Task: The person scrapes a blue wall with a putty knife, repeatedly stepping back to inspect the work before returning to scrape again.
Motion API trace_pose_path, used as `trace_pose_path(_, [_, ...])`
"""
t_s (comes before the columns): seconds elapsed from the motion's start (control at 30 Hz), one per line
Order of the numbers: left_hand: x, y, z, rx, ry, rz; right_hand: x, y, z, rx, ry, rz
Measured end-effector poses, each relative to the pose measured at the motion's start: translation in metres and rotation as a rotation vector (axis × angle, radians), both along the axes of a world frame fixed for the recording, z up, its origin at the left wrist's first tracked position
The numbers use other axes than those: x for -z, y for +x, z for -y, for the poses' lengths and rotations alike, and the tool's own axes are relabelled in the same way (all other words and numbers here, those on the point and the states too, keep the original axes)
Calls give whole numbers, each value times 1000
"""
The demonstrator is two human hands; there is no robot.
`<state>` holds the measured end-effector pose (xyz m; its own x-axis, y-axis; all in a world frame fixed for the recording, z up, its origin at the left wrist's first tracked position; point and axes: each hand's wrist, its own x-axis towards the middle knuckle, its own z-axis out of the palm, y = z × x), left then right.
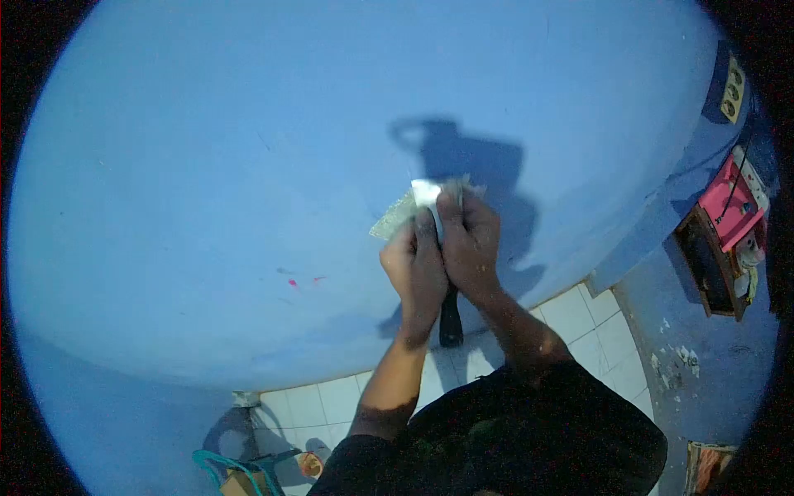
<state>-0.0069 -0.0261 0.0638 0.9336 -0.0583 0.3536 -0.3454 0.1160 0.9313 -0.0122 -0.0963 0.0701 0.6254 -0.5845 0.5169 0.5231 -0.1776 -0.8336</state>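
Close together in front of the blue wall (223, 165), both my hands are closed at a putty knife. Its bright metal blade (426, 193) catches the light above my thumbs, and the black handle (451, 322) hangs down between my wrists. My left hand (416, 269) grips from the left, thumb pointing up by the blade. Fingers bent, my right hand (471, 244) pinches near the blade's right side. A speckled grey-green flat piece (392, 218) sticks out behind my left fingers; its middle is hidden by the hands.
White floor tiles (600, 335) meet the wall below. To the right are a wooden shelf (707, 264) with a pink item (732, 207) and a socket strip (732, 95). A box with a teal strap (240, 479) stands at lower left. Small pink marks (293, 283) dot the wall.
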Motion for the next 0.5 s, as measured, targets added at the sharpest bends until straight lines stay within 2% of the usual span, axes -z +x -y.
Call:
trace_pose_path(0.03, [3,1,0,-56,101,4,3,1,-1,1,2,11])
trace_pose_path(0.1, [-2,4,2,-37,68,11,7,1,-4,-43,136,44])
trace_pose_path(0.2, [-7,3,0,-24,44,-9,-6,-6,-6,-66,173,-21])
trace_pose_path(0.27, [0,-1,-2,-30,41,-21,7,-6,-7,-50,178,-45])
trace_pose_path(0.33, [6,0,-1,-83,94,77,8,-2,-7,-26,179,-35])
trace_pose_path(0.43, [-14,3,1,-132,192,135,5,1,-7,-25,192,16])
trace_pose_path(0.5, [-12,2,0,-77,118,65,1,2,0,-91,174,-53])
